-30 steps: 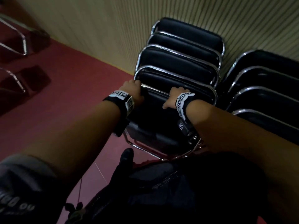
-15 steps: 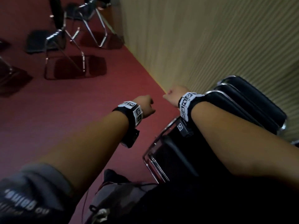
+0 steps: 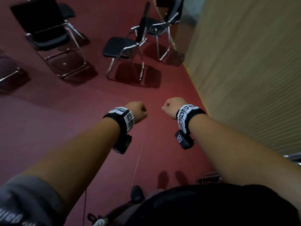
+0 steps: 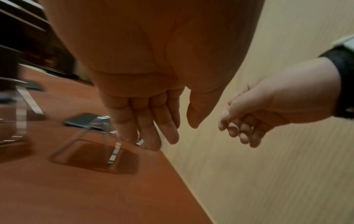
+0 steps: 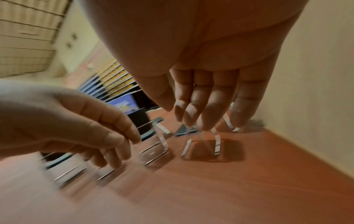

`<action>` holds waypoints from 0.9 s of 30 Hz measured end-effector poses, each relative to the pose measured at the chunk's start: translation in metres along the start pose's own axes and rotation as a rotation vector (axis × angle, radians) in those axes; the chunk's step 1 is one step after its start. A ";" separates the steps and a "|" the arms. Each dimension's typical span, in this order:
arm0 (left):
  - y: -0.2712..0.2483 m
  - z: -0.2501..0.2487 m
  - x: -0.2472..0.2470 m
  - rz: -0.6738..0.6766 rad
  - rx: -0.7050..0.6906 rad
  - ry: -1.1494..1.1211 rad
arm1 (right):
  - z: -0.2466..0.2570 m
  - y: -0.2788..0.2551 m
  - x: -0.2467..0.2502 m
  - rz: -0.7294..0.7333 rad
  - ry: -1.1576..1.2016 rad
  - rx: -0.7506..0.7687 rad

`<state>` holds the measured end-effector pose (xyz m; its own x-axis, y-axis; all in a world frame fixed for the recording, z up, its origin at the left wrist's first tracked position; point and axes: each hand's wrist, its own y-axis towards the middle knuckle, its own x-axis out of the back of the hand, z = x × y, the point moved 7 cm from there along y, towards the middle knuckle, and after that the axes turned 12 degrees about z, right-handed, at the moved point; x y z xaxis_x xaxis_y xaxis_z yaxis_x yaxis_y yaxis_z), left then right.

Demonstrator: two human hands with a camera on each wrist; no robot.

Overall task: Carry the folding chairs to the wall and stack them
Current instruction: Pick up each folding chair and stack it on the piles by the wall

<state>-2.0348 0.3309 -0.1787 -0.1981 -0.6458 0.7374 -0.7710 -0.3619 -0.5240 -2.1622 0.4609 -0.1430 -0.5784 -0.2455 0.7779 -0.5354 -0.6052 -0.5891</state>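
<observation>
The wall [image 3: 254,75] ran along the right of the right hand [image 3: 172,107]. Unfolded chairs [image 3: 126,46] stood on the red floor [image 3: 65,121] well ahead of both hands. The left hand [image 3: 137,111] and right hand hung near each other, fingers loosely relaxed, holding nothing.

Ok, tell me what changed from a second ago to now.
Both hands let go of the folded chair they were pressing onto the stack at the wall. The person turned away to the left, so the stack has slid almost out of the head view. Now the left hand and right hand hang empty, fingers loosely curled, over the red floor, facing the open chairs still to be carried. The wall stays on the right.
</observation>
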 end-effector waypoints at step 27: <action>0.094 0.380 0.332 -0.246 0.533 -0.187 | 0.508 0.370 0.108 0.330 0.042 0.528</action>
<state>-1.9428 -0.1733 -0.1451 0.0938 -0.5897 0.8022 -0.3621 -0.7708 -0.5242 -2.1096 -0.1743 -0.1657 -0.6910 -0.4602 0.5574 0.0461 -0.7977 -0.6013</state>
